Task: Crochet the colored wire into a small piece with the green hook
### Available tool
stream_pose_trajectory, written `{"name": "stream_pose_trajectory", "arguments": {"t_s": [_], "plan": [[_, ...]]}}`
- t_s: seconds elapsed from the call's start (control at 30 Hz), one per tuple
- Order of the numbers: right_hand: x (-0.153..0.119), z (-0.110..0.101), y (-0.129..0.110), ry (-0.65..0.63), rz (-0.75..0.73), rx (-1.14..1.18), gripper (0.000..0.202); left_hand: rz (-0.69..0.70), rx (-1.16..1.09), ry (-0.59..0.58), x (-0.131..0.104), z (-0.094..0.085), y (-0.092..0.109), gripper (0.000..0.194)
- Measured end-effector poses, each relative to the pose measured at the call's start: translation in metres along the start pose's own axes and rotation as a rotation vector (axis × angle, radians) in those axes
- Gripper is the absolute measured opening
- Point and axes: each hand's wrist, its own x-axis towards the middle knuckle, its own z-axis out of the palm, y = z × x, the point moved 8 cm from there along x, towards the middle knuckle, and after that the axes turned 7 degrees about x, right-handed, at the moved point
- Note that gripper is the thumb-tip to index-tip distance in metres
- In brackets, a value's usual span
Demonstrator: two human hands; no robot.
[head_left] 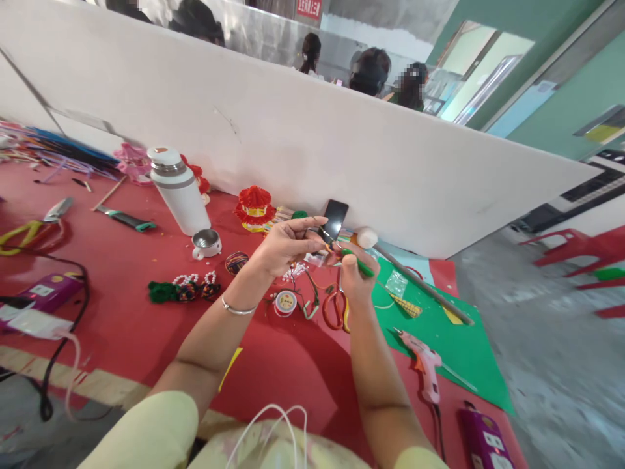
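Note:
My left hand (291,244), with a silver bangle on the wrist, is raised over the middle of the red table, its thumb and fingers pinched on something small that I cannot make out. Close on its right, my right hand (359,270) is wrapped round the green handle (359,262) of a tool whose thin metal end points toward the left fingertips. Below the hands lie red-handled scissors (333,310), a small round spool (285,302) and white beads (295,270). A black phone (334,218) lies behind them.
A white thermos (180,190) and metal cup (206,243) stand left. A pink glue gun (424,365) lies right, by a green sheet (459,355). Green yarn pieces (163,292) lie left of the hands. Beyond the white partition (390,156) are several people.

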Motion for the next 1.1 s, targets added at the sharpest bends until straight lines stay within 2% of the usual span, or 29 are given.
{"name": "stream_pose_trajectory", "arguments": {"t_s": [0.1,0.17,0.27,0.4,0.6,0.77,1.1], "plan": [[0.003,-0.001,0.021,-0.036,0.164,0.291,0.047,0.064,0.102,-0.005,-0.002,-0.005,0.009,0.051],[0.002,-0.002,0.032,-0.015,0.247,0.385,0.043,0.097,0.16,-0.004,-0.004,-0.006,0.012,0.05],[0.001,-0.004,0.04,0.022,0.333,0.417,0.038,0.122,0.232,0.001,-0.006,-0.006,0.014,0.051],[0.001,-0.004,0.038,0.006,0.386,0.395,0.04,0.131,0.301,0.017,-0.007,-0.008,0.017,0.051],[0.003,-0.001,0.033,-0.081,0.403,0.398,0.038,0.131,0.369,0.013,-0.009,-0.007,0.022,0.052],[0.005,-0.001,0.028,-0.1,0.366,0.423,0.029,0.134,0.433,0.006,-0.011,-0.007,0.025,0.05],[0.008,0.0,0.014,-0.21,0.287,0.288,0.024,0.158,0.485,-0.001,-0.013,-0.008,0.031,0.039]]}}
